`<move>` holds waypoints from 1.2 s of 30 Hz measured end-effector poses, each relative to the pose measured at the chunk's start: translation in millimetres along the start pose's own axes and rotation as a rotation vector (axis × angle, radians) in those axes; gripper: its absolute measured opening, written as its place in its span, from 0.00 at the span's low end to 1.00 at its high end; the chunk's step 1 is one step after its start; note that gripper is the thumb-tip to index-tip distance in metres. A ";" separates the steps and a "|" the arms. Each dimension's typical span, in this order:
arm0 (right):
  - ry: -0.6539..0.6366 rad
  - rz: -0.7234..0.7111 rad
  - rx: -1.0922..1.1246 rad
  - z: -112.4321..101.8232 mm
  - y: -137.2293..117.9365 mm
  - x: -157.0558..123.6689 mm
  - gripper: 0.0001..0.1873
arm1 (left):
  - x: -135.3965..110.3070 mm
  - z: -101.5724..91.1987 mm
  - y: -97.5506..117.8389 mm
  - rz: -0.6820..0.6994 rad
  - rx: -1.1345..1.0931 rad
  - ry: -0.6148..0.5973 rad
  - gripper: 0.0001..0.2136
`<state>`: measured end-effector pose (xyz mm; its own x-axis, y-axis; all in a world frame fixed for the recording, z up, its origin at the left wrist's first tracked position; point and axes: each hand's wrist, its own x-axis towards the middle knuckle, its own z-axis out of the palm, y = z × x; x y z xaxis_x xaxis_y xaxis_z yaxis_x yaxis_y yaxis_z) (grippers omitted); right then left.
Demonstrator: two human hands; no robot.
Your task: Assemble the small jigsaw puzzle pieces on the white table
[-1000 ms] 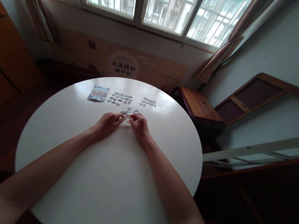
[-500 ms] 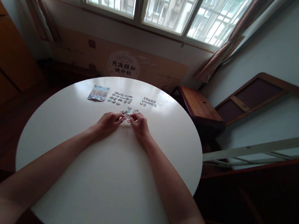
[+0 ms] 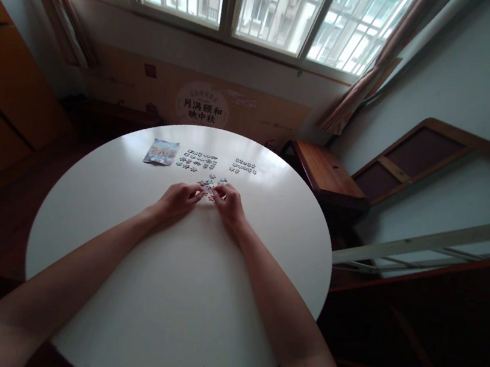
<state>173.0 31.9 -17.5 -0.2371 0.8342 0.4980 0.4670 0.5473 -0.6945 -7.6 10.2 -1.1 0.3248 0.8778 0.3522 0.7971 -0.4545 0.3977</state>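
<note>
A small loose heap of jigsaw puzzle pieces (image 3: 210,183) lies on the white round table (image 3: 179,296), between my two hands. At the left edge of the heap is my left hand (image 3: 180,196), thumb and fingers closed in a pinch. My right hand (image 3: 230,204) is pinched too, its fingertips over the heap's right side. Whatever is between the fingertips is too small to make out. Beyond the heap, more puzzle pieces (image 3: 199,159) are laid out in rows, and a smaller group of pieces (image 3: 244,166) lies to the right.
Left of the rows lies a colourful picture sheet or packet (image 3: 161,152). A wooden stool or bench (image 3: 329,170) stands beyond the table's right edge. Behind the table, a printed banner (image 3: 246,108) hangs below the barred window (image 3: 279,6).
</note>
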 end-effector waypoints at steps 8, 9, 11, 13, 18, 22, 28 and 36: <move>0.005 0.002 0.000 -0.7 -0.5 0.0 0.06 | 0.3 1.5 -2.1 -0.014 0.004 0.008 0.17; 0.006 0.002 0.001 -1.0 -1.0 0.0 0.06 | 0.3 1.7 -2.2 -0.017 0.006 0.010 0.17; 0.008 -0.001 0.005 -1.5 -1.7 -0.3 0.06 | 0.3 2.0 -2.4 -0.020 0.010 0.014 0.17; 0.012 -0.009 0.010 -1.8 -2.0 -0.5 0.05 | 0.1 2.3 -2.4 -0.017 0.010 0.017 0.17; 0.004 -0.009 0.005 -0.7 0.2 -0.8 0.05 | -0.3 2.4 -1.9 -0.011 0.012 0.018 0.15; 0.000 -0.013 0.006 0.0 1.9 -0.9 0.05 | -0.2 2.2 -1.5 -0.013 0.008 0.012 0.16; 0.004 -0.024 0.010 -0.5 1.8 -0.7 0.05 | 0.3 2.3 -2.0 -0.009 0.007 0.014 0.15; -0.007 -0.017 -0.007 0.9 4.3 -0.4 0.05 | 0.0 1.6 -2.1 -0.003 0.000 0.005 0.15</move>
<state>174.3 34.0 -21.1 -0.2507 0.8254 0.5059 0.4686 0.5607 -0.6826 -8.5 11.4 -3.3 0.3200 0.8784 0.3550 0.7982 -0.4518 0.3985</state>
